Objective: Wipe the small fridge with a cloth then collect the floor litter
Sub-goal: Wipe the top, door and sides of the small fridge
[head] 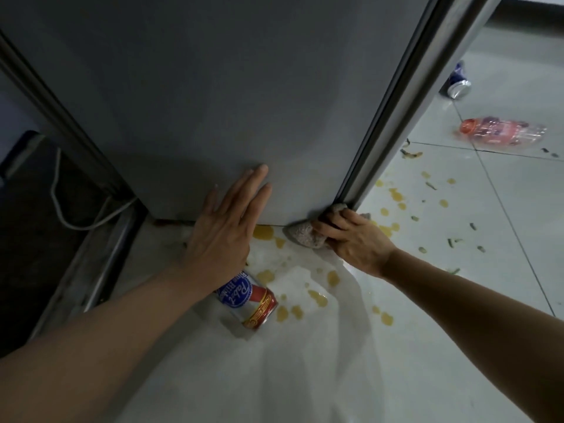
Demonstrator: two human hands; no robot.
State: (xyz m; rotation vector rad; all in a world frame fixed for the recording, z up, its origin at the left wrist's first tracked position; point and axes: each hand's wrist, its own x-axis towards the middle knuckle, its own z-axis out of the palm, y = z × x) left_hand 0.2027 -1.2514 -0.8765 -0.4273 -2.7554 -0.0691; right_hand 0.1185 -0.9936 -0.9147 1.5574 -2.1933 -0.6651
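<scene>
Looking down at pale floor tiles (305, 377), both forearms reaching in from 6 o'clock toward the fridge base

Nearest: beer can (248, 302) on its side on the tiles, red/white/blue label, just under the left wrist. Yellow spill spots (317, 297) scattered around it, mostly at 3 o'clock of the can, more toward the fridge corner

Left hand (222, 227): fingers straight and spread, palm flat against the lower edge of the grey fridge side panel (198, 96), holding nothing

Right hand (354, 239): fingers curled round a grey-brown cloth (305, 235), pressing it at the bottom front corner of the fridge, right where the door seal strip (396, 111) meets the floor. Cloth touches both fridge corner and tile

At 9 o'clock of the left hand: white cable (61, 203) looping down behind the fridge into a dark gap, metal rail (100, 270) running along it

Further out at 2 o'clock: small green/brown scraps (451, 241) strewn over the tiles, more yellow drops (396, 195)

Beyond that: crushed clear plastic bottle (503, 134) with pink label and orange cap, lying flat. Farthest, near 1 o'clock: second can (457, 85), blue and silver, tipped over beside the fridge door edge
</scene>
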